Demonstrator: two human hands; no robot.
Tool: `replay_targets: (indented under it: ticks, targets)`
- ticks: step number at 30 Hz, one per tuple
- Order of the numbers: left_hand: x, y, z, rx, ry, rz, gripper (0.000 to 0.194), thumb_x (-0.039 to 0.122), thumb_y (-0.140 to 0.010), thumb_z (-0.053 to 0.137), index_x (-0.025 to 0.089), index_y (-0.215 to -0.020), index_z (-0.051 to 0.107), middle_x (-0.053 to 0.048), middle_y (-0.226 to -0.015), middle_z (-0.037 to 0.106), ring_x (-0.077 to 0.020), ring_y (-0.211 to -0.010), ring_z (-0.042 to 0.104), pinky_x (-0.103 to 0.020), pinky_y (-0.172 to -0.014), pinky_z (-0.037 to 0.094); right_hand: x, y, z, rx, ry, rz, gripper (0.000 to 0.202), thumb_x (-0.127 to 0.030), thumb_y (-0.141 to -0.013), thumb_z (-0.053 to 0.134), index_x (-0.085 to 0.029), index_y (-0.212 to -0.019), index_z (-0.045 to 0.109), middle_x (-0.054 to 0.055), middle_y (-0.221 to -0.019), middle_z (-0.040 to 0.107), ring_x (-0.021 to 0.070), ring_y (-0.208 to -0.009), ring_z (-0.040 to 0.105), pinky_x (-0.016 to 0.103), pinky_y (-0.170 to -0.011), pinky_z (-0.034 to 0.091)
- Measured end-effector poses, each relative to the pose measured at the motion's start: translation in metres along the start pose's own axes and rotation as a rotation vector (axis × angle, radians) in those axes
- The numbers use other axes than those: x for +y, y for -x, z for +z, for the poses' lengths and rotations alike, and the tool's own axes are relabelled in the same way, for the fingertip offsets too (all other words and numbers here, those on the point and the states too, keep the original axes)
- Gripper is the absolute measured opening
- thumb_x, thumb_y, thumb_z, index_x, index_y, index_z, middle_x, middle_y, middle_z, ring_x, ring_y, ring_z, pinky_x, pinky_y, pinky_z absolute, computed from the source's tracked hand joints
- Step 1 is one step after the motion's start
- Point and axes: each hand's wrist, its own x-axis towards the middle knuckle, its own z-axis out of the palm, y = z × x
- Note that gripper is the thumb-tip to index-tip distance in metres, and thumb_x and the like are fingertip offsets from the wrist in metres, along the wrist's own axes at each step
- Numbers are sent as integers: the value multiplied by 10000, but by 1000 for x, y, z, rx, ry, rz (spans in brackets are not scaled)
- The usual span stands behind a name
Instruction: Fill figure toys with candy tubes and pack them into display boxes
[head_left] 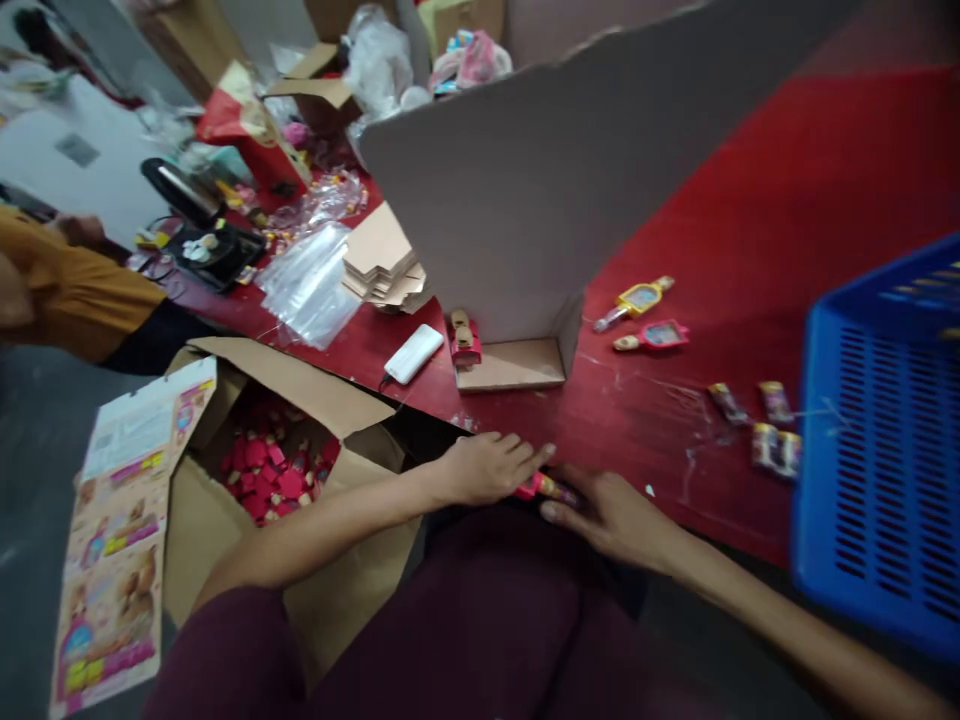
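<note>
At the table's front edge, my left hand (491, 468) is closed over a pink plastic piece (529, 487), its fingers partly hiding it. From the pink piece a small tube in a printed wrapper (556, 491) points to the right. My right hand (611, 515) grips the far end of that tube between thumb and fingers. The two parts meet between my hands; whether they are fully joined I cannot tell. Below my left forearm stands an open carton (360, 405) holding many pink pieces with beige tops (274, 465).
Upright cardboard (495, 200) stands ahead, with pink pieces (465, 340) at its base. A white power bank (414, 354) lies left. On the right are yellow (641, 298) and pink toys (664, 336), wrapped tubes (774, 402) and a blue basket (877, 450). Another person's sleeve (97, 290) shows far left.
</note>
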Motion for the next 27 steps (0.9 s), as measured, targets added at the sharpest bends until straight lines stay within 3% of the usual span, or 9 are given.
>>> replay_targets:
  ticks: [3, 6, 8, 10, 13, 16, 18, 23, 27]
  targets:
    - [-1, 5, 13, 186, -80, 89, 408, 178, -975, 337, 74, -1352, 456, -159, -1201, 614, -182, -928, 622, -291, -729, 483, -11, -12, -3, -54, -341, 24, 535, -648, -845, 513, -178, -1072, 629, 113, -979, 696, 259, -875, 649, 352, -757, 503]
    - [-7, 14, 20, 329, -112, 86, 401, 211, -966, 382, 133, -1349, 471, -149, -1282, 581, -206, -1070, 604, -335, -888, 483, -24, -25, 1, -134, -607, 12, 536, -598, -757, 657, -169, -1078, 632, 100, -1011, 691, 269, -974, 632, 383, -865, 507]
    - [-13, 22, 21, 406, -132, -83, 455, 210, -951, 397, 159, -1403, 415, -153, -1346, 539, -247, -1235, 522, -437, -1044, 402, -26, -33, 3, -110, -650, 65, 497, -533, -715, 719, -170, -1043, 630, 82, -968, 694, 266, -953, 635, 382, -865, 512]
    - [-17, 32, 22, 462, -127, -374, 491, 209, -939, 391, 127, -1423, 391, -176, -1394, 493, -280, -1328, 434, -503, -1115, 313, -21, -43, 1, 44, -668, 153, 460, -510, -713, 711, -172, -1011, 617, 64, -890, 691, 256, -889, 641, 369, -818, 521]
    - [-19, 36, 27, 345, 2, -673, 454, 227, -931, 391, 54, -1340, 486, -199, -1342, 534, -280, -1252, 500, -460, -1097, 349, -9, -63, -7, 352, -628, 194, 477, -511, -684, 711, -162, -987, 594, 75, -882, 680, 252, -845, 632, 371, -789, 511]
    - [-17, 20, 40, 57, 119, -605, 461, 242, -891, 475, -5, -1273, 543, -226, -1337, 537, -308, -1233, 508, -435, -1082, 365, -4, -87, -13, 602, -422, 45, 450, -486, -688, 706, -165, -974, 571, 83, -908, 655, 239, -825, 607, 387, -785, 489]
    - [-15, -1, 51, -65, 139, -556, 515, 222, -870, 508, -38, -1314, 506, -252, -1406, 470, -341, -1310, 435, -457, -1113, 319, -4, -103, -13, 706, -307, -72, 407, -470, -736, 670, -180, -992, 545, 76, -925, 637, 224, -809, 596, 375, -757, 486]
    - [-25, -48, 77, -144, 159, -562, 493, 194, -910, 444, 11, -1367, 479, -218, -1461, 425, -327, -1376, 363, -485, -1122, 293, -3, -136, 5, 674, -114, -207, 344, -472, -799, 624, -177, -962, 554, 75, -865, 636, 229, -781, 606, 370, -719, 492]
    - [-31, -52, 88, -115, 186, -556, 378, 205, -923, 431, 104, -1250, 591, -167, -1422, 474, -314, -1327, 396, -482, -1043, 381, 7, -145, 23, 614, -14, -262, 306, -452, -856, 578, -165, -962, 594, 108, -903, 656, 243, -807, 627, 383, -728, 511]
